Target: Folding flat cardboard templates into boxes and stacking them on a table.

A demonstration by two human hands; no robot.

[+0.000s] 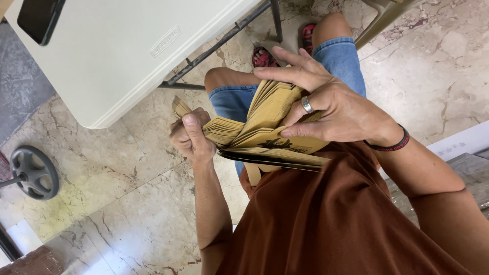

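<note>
Fingers of the left hand (191, 136) clamped one end of a stack of tan paper bags (262, 130), thumb on top. Right hand (326, 104) gripped the other end, fingers spread among fanned bags; several lay parted, most remained bunched

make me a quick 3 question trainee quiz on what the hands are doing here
1. True or false: the left hand grips one end of the stack of brown paper bags.
2. Which hand wears a ring? A) left B) right
3. What dark thing lies on the white folding table?

Key: 1 true. 2 B, the right hand, which fans the bags. 3 a phone, at the corner.
</note>
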